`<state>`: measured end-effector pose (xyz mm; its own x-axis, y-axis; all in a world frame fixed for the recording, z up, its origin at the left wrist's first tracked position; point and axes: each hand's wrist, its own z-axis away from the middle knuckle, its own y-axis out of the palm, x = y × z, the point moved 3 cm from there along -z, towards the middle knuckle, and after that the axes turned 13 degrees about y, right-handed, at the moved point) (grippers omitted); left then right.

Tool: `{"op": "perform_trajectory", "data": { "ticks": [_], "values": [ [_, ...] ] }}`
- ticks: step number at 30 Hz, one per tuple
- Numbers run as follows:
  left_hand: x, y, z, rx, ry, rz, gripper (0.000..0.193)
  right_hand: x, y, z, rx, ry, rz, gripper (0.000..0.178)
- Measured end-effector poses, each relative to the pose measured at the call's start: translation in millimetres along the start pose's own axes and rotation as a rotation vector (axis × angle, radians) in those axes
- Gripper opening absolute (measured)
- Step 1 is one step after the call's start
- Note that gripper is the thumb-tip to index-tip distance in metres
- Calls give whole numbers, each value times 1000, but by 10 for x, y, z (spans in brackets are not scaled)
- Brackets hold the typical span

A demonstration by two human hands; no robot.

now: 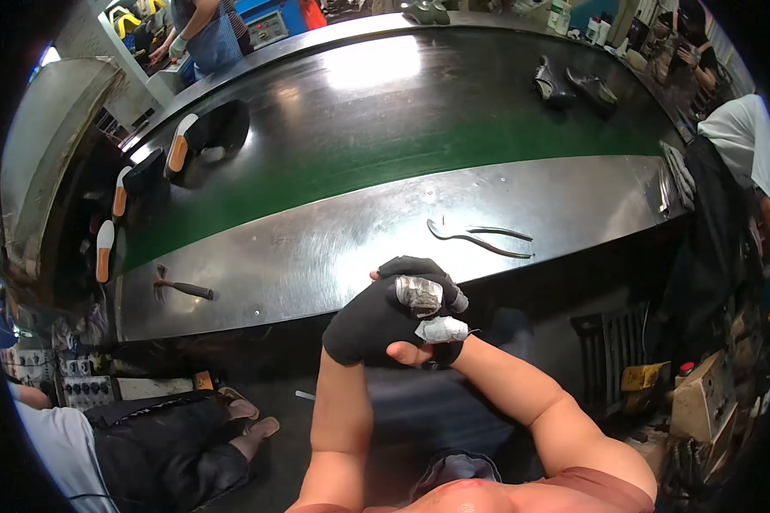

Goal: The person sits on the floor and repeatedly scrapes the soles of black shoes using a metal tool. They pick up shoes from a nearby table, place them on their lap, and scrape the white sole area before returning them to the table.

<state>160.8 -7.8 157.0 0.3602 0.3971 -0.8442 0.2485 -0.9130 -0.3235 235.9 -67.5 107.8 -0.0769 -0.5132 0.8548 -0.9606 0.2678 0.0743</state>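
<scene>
The gloved left hand (359, 327) and right hand (447, 350) are clasped together at the table's (573, 190) near edge, fingers curled; whether anything is held between them cannot be told. Just beyond, pincers (479, 235) are laid on the table, handles pointed right. A hammer (184, 287) is placed well to the left.

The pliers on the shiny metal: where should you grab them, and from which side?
The pliers are probably best taken around both long handles, coming from the right: their hooked head lies leftward, and the handles spread rightward, uncovered.
</scene>
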Motion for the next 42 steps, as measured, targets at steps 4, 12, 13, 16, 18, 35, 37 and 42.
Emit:
{"op": "perform_trajectory", "data": {
  "ticks": [4, 12, 13, 16, 18, 35, 37, 42],
  "values": [
    [143, -38, 142, -62, 54, 50, 27, -56, 75, 20, 59, 235, -122, 71],
    [190, -140, 149, -148, -5, 203, 32, -135, 139, -22, 128, 309, -104, 75],
    [208, -151, 160, -155, -27, 172, 34, -148, 163, -22, 103, 301, -109, 82],
    [368, -175, 240, -165, -30, 99, 45, -155, 184, -75, 111, 351, -189, 83],
    [511, -161, 255, -213, -34, 70, 75, -207, 169, -141, 113, 244, -60, 89],
    [653, -78, 132, -502, -156, 489, 58, -320, -5, -258, 162, 274, -139, 119],
    [698, -83, 98, -469, -152, 515, 57, -305, -39, -254, 168, 237, -100, 112],
    [785, -105, 64, -412, -177, 597, 56, -392, -97, -206, 160, 145, -3, 91]
  ]
}}
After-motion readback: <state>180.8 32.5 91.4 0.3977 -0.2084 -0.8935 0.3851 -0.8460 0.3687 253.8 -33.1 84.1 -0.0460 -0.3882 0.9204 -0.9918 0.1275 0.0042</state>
